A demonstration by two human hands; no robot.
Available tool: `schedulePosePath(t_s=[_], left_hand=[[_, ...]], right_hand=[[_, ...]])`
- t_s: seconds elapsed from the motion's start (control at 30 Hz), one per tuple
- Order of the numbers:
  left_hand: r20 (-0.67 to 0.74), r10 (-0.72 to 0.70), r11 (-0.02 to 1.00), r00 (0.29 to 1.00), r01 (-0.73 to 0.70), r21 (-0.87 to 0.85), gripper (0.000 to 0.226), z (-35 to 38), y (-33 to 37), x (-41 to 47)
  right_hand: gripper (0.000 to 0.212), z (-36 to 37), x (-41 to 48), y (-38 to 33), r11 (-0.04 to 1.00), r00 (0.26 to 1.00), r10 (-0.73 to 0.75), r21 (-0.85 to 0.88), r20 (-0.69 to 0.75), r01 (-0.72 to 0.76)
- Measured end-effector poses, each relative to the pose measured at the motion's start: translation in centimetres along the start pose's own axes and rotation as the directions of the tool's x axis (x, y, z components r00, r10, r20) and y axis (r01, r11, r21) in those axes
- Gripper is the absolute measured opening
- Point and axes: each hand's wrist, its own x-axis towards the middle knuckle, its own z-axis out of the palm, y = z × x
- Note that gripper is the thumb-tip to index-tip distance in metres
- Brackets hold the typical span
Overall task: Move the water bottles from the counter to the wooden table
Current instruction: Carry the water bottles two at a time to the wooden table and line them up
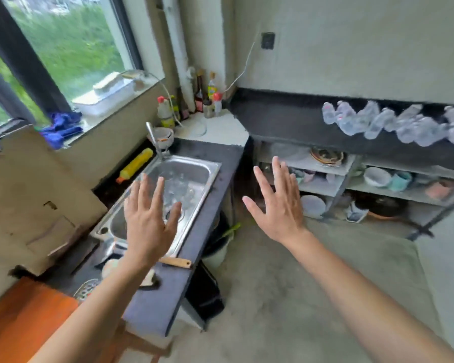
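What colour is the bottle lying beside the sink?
Yellow, with an orange cap; bottle shows in the head view.

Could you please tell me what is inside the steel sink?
Clear glassware sits in the sink; too blurred to count. The left hand covers part of the basin.

Left hand (147,226), right hand (278,208) — both outstretched, fingers spread, palms down.

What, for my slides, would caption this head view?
Left hand and right hand open near sink; water bottles line dark counter.
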Motion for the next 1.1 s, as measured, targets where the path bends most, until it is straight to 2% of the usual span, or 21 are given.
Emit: schedulePosePath(t_s=[0.17,0.27,0.47,0.63,0.83,1.0,1.1], left_hand=[[0.046,0.166,0.982,0.985,-0.161,-0.097,0.067,6.7,14.5,6.2],[0.072,0.243,0.963,0.967,-0.231,-0.14,0.068,9.8,21.7,9.2],[0.165,0.315,0.94,0.935,-0.282,-0.194,0.069,17.9,30.4,14.9],[0.19,0.389,0.91,0.901,-0.343,-0.235,0.071,27.1,37.4,23.3],[0.292,0.439,0.874,0.85,-0.328,-0.359,0.081,35.7,48.3,34.2],[0.334,0.554,0.817,0.763,-0.419,-0.397,0.074,41.4,56.6,40.9],[0.346,0.596,0.791,0.724,-0.457,-0.406,0.074,45.4,60.4,43.1]], right_hand=[[0.076,-5.7,0.2,14.0,0.979,0.977,0.199,-0.038,-0.079,-0.202],[0.076,-7.6,0.5,20.4,0.969,0.967,0.238,-0.047,-0.089,-0.242],[0.077,-7.0,2.6,31.2,0.924,0.926,0.368,-0.073,-0.085,-0.374],[0.079,-6.2,6.7,41.5,0.908,0.925,0.373,-0.175,-0.071,-0.379],[0.079,-7.4,14.0,54.6,0.772,0.812,0.579,-0.269,-0.075,-0.576],[0.079,-9.0,16.9,62.3,0.677,0.724,0.681,-0.281,-0.111,-0.68],[0.077,-9.1,17.5,67.1,0.653,0.695,0.712,-0.27,-0.102,-0.708]])
